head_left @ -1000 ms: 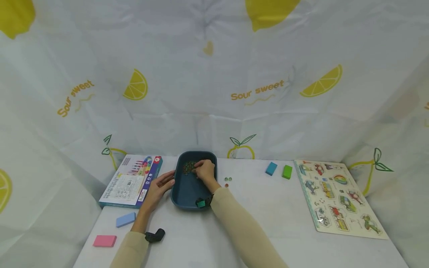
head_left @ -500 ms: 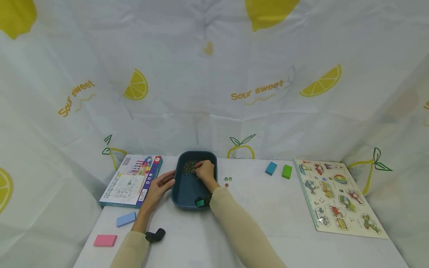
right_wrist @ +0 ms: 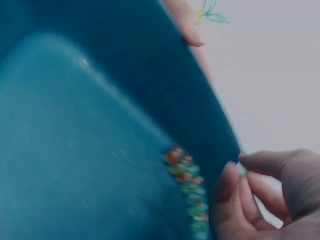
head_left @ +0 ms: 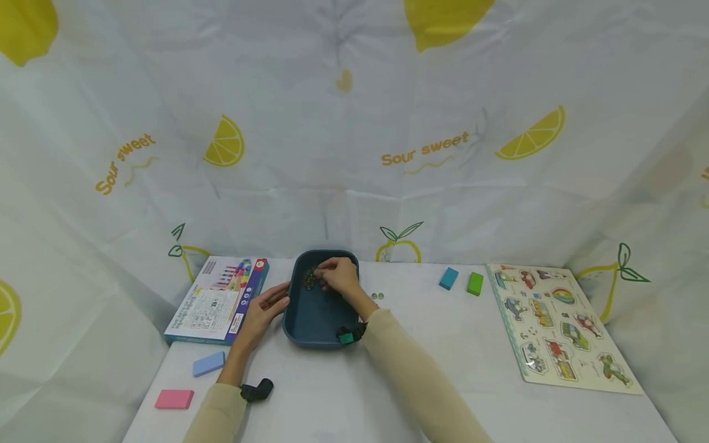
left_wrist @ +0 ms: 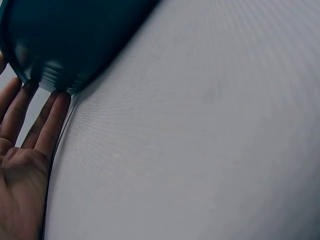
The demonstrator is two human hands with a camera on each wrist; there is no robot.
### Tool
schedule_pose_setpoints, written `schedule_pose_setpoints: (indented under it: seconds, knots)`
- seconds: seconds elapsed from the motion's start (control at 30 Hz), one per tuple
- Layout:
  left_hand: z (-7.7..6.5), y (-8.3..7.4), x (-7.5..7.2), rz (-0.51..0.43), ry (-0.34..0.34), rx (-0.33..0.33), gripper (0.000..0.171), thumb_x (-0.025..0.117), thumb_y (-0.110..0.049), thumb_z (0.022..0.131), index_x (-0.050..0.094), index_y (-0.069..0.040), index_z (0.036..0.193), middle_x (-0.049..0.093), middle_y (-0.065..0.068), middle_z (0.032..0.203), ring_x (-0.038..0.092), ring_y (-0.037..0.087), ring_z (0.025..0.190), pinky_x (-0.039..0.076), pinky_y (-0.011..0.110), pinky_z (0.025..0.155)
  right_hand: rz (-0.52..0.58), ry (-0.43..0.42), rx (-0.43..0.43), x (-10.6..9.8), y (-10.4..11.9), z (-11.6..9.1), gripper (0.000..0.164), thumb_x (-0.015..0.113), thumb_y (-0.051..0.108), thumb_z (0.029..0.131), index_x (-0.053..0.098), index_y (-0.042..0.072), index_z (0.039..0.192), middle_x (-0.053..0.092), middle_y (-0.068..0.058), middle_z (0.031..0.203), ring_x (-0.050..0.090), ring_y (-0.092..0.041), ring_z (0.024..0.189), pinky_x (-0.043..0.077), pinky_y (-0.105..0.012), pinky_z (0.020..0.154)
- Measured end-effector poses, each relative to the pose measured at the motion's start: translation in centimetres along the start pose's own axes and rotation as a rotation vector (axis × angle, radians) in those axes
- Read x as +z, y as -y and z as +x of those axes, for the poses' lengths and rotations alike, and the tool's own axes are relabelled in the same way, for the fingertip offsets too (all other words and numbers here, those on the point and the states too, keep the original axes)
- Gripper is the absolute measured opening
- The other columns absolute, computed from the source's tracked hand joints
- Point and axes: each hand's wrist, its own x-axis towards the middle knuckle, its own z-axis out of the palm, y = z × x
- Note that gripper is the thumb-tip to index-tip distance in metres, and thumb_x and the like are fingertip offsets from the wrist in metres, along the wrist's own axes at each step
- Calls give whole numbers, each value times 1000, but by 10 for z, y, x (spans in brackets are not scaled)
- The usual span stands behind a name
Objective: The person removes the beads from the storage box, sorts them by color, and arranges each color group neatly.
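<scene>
A dark blue tray with rounded corners stands at the back of the table. Small green and orange glass marbles lie clustered along its edge. My right hand is over the tray; in the right wrist view its thumb and fingertips pinch one light green marble. My left hand rests its extended fingers against the tray's left side. Two green marbles lie on the table to the right of the tray.
A printed box lies left of the tray, with light blue and pink blocks nearer the front. Further right are blue and green blocks and a picture puzzle board. A lemon-print curtain hangs behind.
My right hand has lifted a little from the marbles with one in its pinch, and its wrist has shifted right. The forearm now hides the orange marble on the table. My left hand stays put.
</scene>
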Motion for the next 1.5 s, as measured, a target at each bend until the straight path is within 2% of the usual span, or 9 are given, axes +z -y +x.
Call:
schedule_pose_setpoints:
  seconds: [0.17,0.23,0.43,0.67,0.83,1.0,1.1,1.27,1.5]
  knots:
    - [0,1,1,-11,-7,0,52,66,-23,106,54,-9,154,56,20,158,62,-10,124,54,14,102,72,128,-78,-34,7,-7,29,76,18,99,74,-1,122,76,-31,113,76,-40,90,67,-38,70]
    - [1,2,2,-14,-10,6,51,66,-22,106,54,-8,154,56,21,157,63,-9,124,55,14,101,52,148,-122,-52,6,-13,32,75,20,100,73,-1,124,74,-32,114,74,-42,91,66,-38,69]
    - [0,6,3,6,-1,7,50,65,-23,106,54,-11,154,57,18,158,62,-10,125,54,14,102,-70,164,-174,-104,-14,-40,27,74,21,100,75,4,121,75,-26,102,70,-37,78,62,-53,68]
    - [-1,6,0,-8,0,32,50,65,-21,106,54,-10,154,57,19,157,62,-9,126,54,14,103,-189,135,-139,-141,-58,-60,20,76,17,98,77,6,114,73,-13,90,60,-14,63,54,-31,54]
    - [0,6,-2,-18,16,48,50,64,-18,107,53,-8,155,55,20,158,62,-9,127,54,14,103,-261,126,-98,-149,-81,-69,16,76,17,98,78,9,111,72,-6,84,58,-10,63,49,-24,55]
    - [1,5,-1,-15,11,41,50,64,-20,107,53,-10,155,56,19,158,62,-8,127,54,14,103,-325,134,-142,-147,-89,-73,11,76,11,96,79,10,107,71,-2,81,57,-9,65,47,-21,59]
    - [2,4,-1,-23,6,37,50,65,-19,106,54,-8,154,56,20,157,63,-8,127,54,15,103,-350,104,-156,-145,-90,-71,11,76,12,96,79,10,106,71,-1,81,57,-9,66,47,-21,59]
    - [2,4,0,-19,1,29,51,65,-20,106,53,-9,154,56,20,158,63,-8,127,54,15,103,-334,46,-125,-145,-92,-67,13,76,14,97,79,10,108,70,-2,80,57,-9,58,46,-23,52]
    - [3,6,-1,-13,-3,34,50,65,-20,106,54,-10,154,56,19,158,63,-8,126,55,15,103,-314,37,-66,-144,-92,-64,16,75,15,98,77,8,112,67,-2,78,54,-11,48,45,-25,43]
